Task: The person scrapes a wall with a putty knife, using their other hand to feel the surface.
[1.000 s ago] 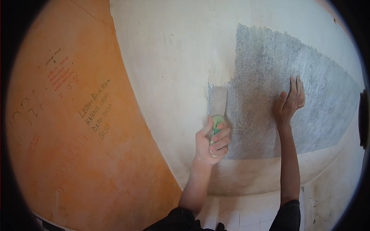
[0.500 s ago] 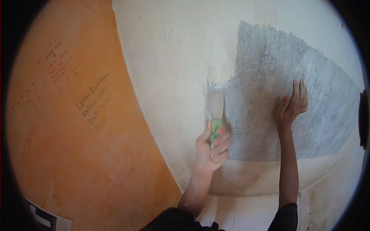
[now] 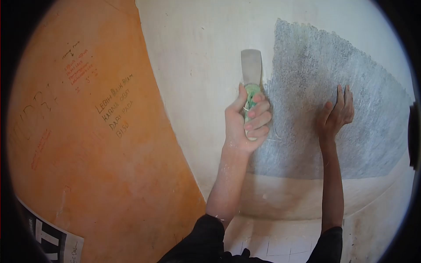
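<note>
My left hand (image 3: 247, 118) is wrapped round the green handle of a scraper (image 3: 251, 68), whose wide metal blade points up against the white wall (image 3: 197, 57). Just right of the blade lies the left edge of a rough grey patch (image 3: 307, 74) on the wall. My right hand (image 3: 337, 111) rests on that grey patch with its fingers stretched up, holding nothing. White specks dot my left forearm.
An orange wall (image 3: 144, 175) with handwritten words fills the left side, meeting the white wall along a slanting edge. A black-and-white poster (image 3: 72, 245) shows at the bottom left. Something dark (image 3: 413, 136) stands at the right edge.
My left hand has moved up with the scraper, its blade now higher beside the grey patch. The walls sit slightly differently in view. My right hand stays on the patch.
</note>
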Available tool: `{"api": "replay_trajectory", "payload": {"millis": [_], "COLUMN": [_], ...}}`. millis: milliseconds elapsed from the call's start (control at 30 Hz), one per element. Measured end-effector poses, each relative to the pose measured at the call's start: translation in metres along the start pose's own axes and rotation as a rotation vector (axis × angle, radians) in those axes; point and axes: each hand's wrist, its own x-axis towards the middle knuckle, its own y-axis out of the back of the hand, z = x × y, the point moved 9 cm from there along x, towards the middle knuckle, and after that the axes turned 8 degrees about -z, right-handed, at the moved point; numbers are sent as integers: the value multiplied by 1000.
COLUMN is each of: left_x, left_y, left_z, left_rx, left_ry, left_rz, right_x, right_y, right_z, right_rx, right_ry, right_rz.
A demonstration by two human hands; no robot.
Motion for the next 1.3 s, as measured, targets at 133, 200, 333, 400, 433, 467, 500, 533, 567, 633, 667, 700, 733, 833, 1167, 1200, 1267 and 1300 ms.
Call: {"api": "replay_trajectory", "payload": {"millis": [133, 200, 333, 400, 433, 467, 500, 533, 567, 633, 667, 700, 733, 833, 1167, 1200, 1267, 1300], "left_x": [-44, -52, 11, 26, 22, 15, -8, -34, -45, -56, -44, -15, 6, 22, 27, 36, 21, -3], "left_y": [21, 33, -9, -23, -22, -20, 1, 25, 32, 41, 33, 14, -3, -33, -29, -45, -34, -5], "left_z": [-18, -17, 16, 20, 14, 8, 1, -6, -11, -13, -8, 5, 15, 21, 19, 18, 12, 7], "left_rx": [-65, -81, 12, 58, 26, -4, 3, 9, 21, -30, -33, -8, 22, 38, 68, 68, 147, 204], "left_ry": [-36, -53, -42, -34, -27, -23, -29, -34, -27, -23, -26, -36, -42, -80, 86, 50, 3, -36], "left_rz": [72, 150, 27, -35, -29, -24, 5, 34, 29, 71, 86, 58, 28, 21, -1, -26, -11, 89], "right_x": [-5, -5, -5, -7, -6, -7, -8, -10, -11, -8, -7, -8, -10, -11, -15, -16, -18, -17], "right_y": [0, -2, -3, -4, -4, -4, -3, -1, -2, -3, -3, -3, -4, -5, -4, -3, -3, -3], "right_z": [5, 7, 2, 9, 10, 11, 11, 12, 11, 13, 12, 10, 9, 14, 17, 18, 19, 19], "right_rx": [-16, -44, -32, -8, -3, -5, -5, 2, -12, -35, -32, -25, -17, -10, 26, 28, 28, 23], "right_ry": [-7, -15, -26, -47, -51, -52, -48, -47, -35, -44, -45, -41, -46, -43, -6, -1, -1, 10], "right_rz": [-24, -28, -35, -26, -16, -22, -33, -28, -33, -31, -29, -28, -39, -32, -92, -80, -79, -75]}}
